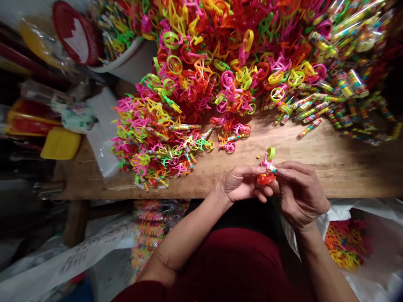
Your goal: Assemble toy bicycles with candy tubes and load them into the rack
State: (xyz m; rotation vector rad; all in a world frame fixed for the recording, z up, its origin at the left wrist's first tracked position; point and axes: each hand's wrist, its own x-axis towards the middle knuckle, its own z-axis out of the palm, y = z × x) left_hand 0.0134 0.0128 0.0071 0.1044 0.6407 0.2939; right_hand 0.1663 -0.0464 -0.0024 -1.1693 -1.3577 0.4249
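Toy bicycle [267, 164] is pinched by the left hand [245, 183] just left of the right fingers, long axis running away from the body, green wheel [270, 152] beyond the fingertips and red wheel [266, 179] nearer the body. Right hand [302, 193] has thumb and forefinger nearly together on a candy tube [272, 169] lying crosswise against the frame, so both hands are equally close. Tube's right end is covered by the right fingertips; can't tell if it's seated, and left grip under red wheel is hidden.
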